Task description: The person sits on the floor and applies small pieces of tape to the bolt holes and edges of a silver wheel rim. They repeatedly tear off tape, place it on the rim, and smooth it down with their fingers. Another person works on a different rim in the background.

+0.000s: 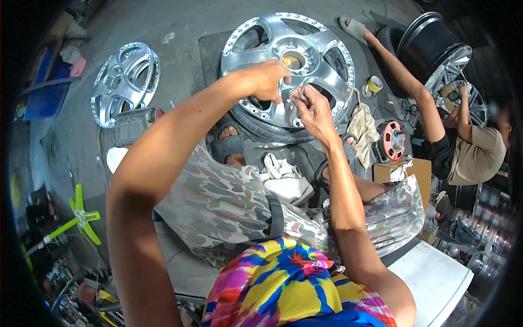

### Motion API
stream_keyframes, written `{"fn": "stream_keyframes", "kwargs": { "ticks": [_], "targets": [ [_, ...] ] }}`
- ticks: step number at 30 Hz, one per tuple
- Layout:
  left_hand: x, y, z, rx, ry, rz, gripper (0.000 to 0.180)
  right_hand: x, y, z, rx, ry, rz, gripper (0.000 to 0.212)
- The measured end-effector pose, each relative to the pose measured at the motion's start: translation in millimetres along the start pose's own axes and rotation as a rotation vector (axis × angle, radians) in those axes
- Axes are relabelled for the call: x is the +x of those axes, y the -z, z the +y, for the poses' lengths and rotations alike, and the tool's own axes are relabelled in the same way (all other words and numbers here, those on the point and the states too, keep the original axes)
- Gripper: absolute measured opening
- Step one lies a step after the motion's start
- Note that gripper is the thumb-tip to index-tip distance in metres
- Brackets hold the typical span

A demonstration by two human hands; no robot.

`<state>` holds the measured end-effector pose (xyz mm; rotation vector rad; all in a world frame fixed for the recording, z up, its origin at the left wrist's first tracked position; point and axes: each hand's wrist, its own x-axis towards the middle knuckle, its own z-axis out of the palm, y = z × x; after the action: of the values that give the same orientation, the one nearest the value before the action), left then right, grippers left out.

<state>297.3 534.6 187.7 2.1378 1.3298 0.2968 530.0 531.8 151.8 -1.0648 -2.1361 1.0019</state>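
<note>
Because the silver wheel [311, 59] lies face up on a black tyre [262, 128], likely as a cushioned stand, its rim sits clear of the floor, before you. Left hand [266, 82] hangs over the spokes, fingers bent down; right hand [315, 111] near but apart from it, fingertips drawn close, seemingly for fine control. Whether either grips something small, cannot tell. Your sandalled feet [229, 145] flank the tyre, probably for reach

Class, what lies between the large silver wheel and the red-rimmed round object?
In the head view, a beige cloth lies between the large wheel and the red-rimmed round object.
</note>
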Motion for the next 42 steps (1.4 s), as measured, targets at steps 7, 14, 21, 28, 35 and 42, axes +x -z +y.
{"fn": "stream_keyframes", "kwargs": {
  "ticks": [7, 14, 21, 28, 35, 42],
  "targets": [
    [17.1, -33.2, 13.5, -0.106, -0.066, -0.019, 0.015, -11.0, 17.1, -9.3, 0.171, -0.169, -0.114, 0.011],
    [-31.5, -19.4, 38.1, -0.536, -0.137, -0.720, 0.011, -2.0, 62.9, -19.3, 0.480, -0.095, -0.001, 0.006],
    [-57.2, 67.6, 85.1, -0.261, -0.240, -0.112, 0.028, -10.4, 90.5, 53.1, 0.206, -0.235, 0.278, 0.022],
    [-80.4, 95.8, 56.1, -0.042, -0.028, 0.526, 0.027, 18.6, 12.7, 23.7, -0.166, -0.177, 0.182, 0.025],
    [-107.4, 93.4, 28.2, 0.016, -0.052, 0.584, 0.024, 66.8, -24.0, 16.3, -0.558, -0.126, 0.082, 0.029],
    [-133.7, 95.6, 22.6, -0.071, 0.079, 0.481, 0.022, 71.6, -34.7, 10.3, -0.524, -0.137, 0.071, 0.029]
  ]
}}
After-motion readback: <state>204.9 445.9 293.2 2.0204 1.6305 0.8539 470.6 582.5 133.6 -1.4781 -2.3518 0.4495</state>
